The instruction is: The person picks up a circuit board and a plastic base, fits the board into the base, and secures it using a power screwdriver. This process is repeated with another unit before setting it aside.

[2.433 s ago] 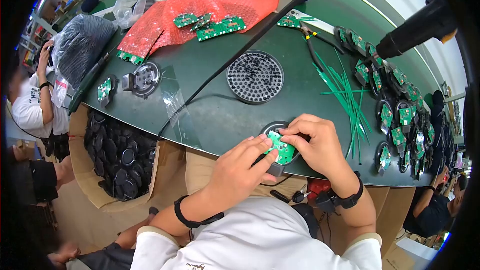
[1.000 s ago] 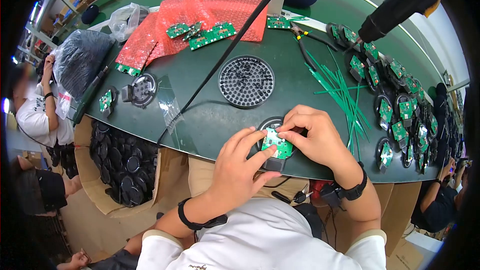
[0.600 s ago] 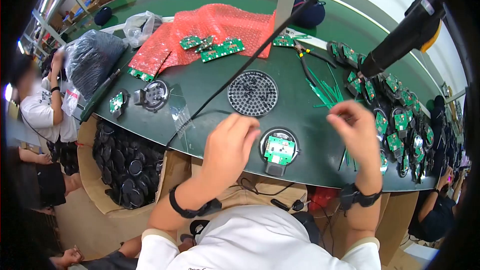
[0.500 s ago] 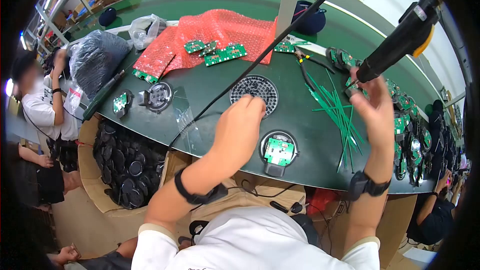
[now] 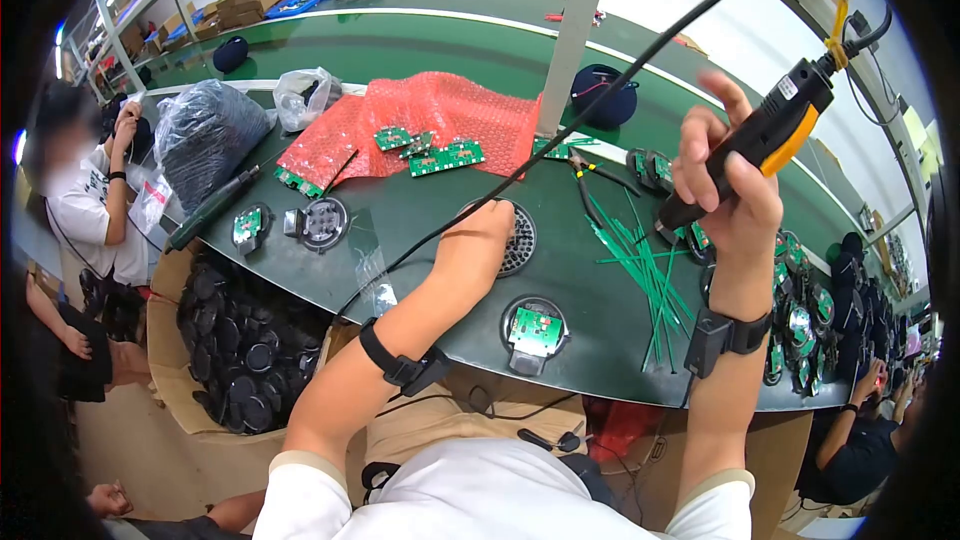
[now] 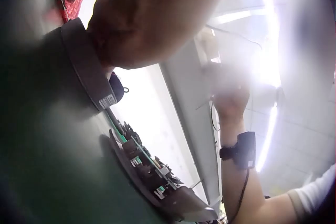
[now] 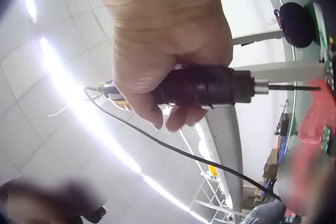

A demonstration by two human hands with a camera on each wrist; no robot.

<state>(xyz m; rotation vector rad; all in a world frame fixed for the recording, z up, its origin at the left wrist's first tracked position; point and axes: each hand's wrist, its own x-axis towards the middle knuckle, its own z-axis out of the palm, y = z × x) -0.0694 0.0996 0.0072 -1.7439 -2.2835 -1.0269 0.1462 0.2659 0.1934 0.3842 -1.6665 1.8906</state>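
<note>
Change: both hands have left the circuit board in its round housing; the left has gone up to the perforated tray, the right has risen and taken the hanging electric screwdriver.
Cardboard box (image 5: 215,340): below the table edge at far left, full of black round housings.
Single housing (image 5: 322,223): on the green table (image 5: 440,230), a small board-fitted one just left of it.
Red bubble wrap (image 5: 420,120): farther back, several green boards lying on it.
Left hand (image 5: 478,240): rests on the round perforated tray (image 5: 515,238); its fingers are hidden, so I cannot tell their state.
Circuit board (image 5: 535,325): seated in its round housing near the table's front edge, touched by neither hand.
Green cable ties (image 5: 650,260): scattered right of the tray.
Right hand (image 5: 725,185): raised above the table, fingers curled round the electric screwdriver (image 5: 745,145), index finger lifted.
Finished housings (image 5: 800,310): ranged along the right edge.
</note>
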